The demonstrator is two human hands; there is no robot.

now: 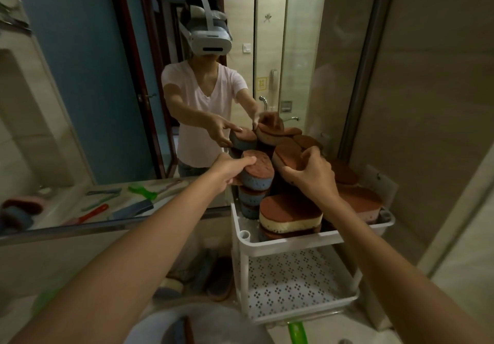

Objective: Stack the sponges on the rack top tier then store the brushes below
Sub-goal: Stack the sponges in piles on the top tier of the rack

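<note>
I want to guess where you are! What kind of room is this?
Most likely a bathroom: a big wall mirror, a glass shower door reflected in it, and tiled walls.

The light is dim and warm, soft and even, so shadows stay faint and colours look muddy. Pale glare streaks the glass door [270,22] seen in the mirror [80,89]. Wide-angle distortion bows the mirror's lower edge and tilts the right wall [441,103]. The sponges [290,210] in the middle are fairly sharp; the green handle [298,333] at the bottom edge is blurred.
</note>
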